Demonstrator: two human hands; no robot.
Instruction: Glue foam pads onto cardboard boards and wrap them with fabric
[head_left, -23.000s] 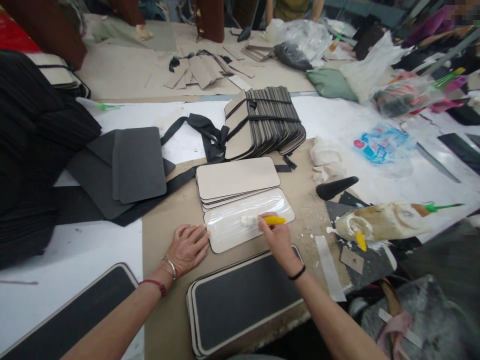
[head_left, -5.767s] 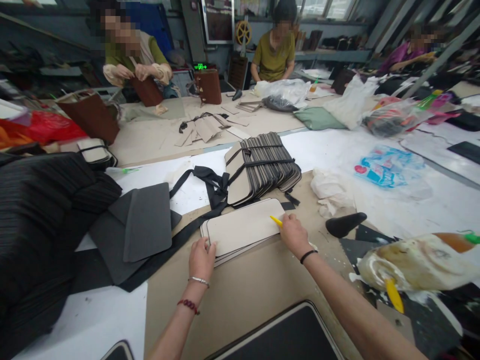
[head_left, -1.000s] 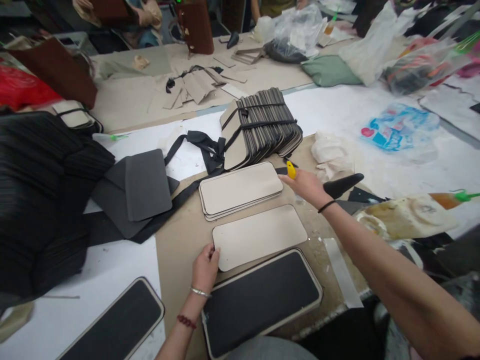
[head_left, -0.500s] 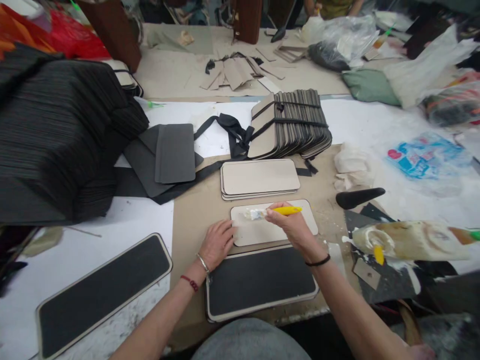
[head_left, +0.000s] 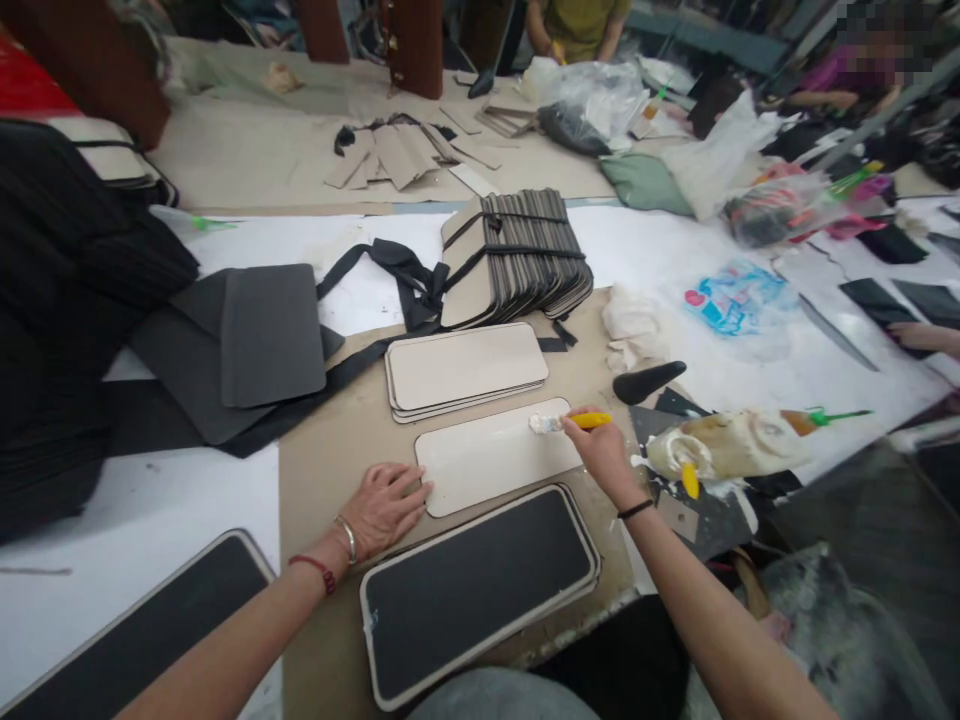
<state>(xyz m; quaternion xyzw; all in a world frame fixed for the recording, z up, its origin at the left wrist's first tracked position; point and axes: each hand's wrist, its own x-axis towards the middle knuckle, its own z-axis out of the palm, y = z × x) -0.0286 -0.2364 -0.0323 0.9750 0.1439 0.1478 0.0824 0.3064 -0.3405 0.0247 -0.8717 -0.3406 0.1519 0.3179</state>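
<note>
My right hand point(head_left: 601, 452) grips a yellow-handled brush point(head_left: 589, 421), its bristles white with what looks like glue. The bristles rest on the right part of a beige rounded board point(head_left: 487, 462). At that board's left end, my left hand point(head_left: 388, 505) lies with fingers spread, fingertips touching the edge. Closer to my body is a black panel with a pale border point(head_left: 480, 590), on top of others. A short stack of beige boards point(head_left: 469, 368) lies just beyond the board under the brush.
Black-strapped boards point(head_left: 517, 255) stand behind the stack. Dark grey sheets point(head_left: 274, 335) and a tall black pile point(head_left: 67, 330) occupy the left. On the right are a glue-smeared bottle point(head_left: 739, 445), a black curved tool point(head_left: 649, 382) and a crumpled cloth point(head_left: 634, 325). Another person's hand point(head_left: 926, 337) is at far right.
The brush has moved from the board's left part toward its right end. My left hand stays at the left edge. The whole view has turned to the right.
</note>
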